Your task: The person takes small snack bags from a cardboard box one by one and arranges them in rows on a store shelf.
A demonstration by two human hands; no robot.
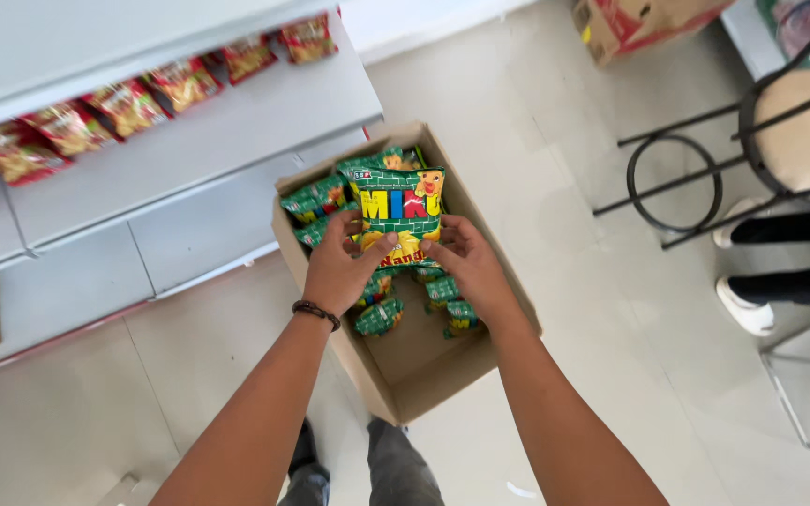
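Your two forearms come up from the bottom of the frame, nearest the camera, and both hands meet over an open cardboard box point(424, 375) sitting on the pale tiled floor point(611, 309). Your left hand point(337, 267), with a dark braided bracelet point(316, 312) on the wrist, has its grip closed on the lower left edge of a green and yellow snack bag point(397, 211), thumb on the front. Your right hand point(466, 262) pinches the lower right edge of the same bag, so it's held up between both hands just above the box. Under it, more green snack packets point(379, 317) lie loose inside the box, some stacked toward the far end and a few scattered near the middle. To your left there's a grey shelf unit point(189, 141) with a row of red snack bags point(128, 105) lined up along its back. Off to the right stands a black metal stool point(705, 178), and next to it you can see another person's dark trouser legs and white shoes point(742, 309). Another cardboard carton point(630, 23) sits at the top edge.
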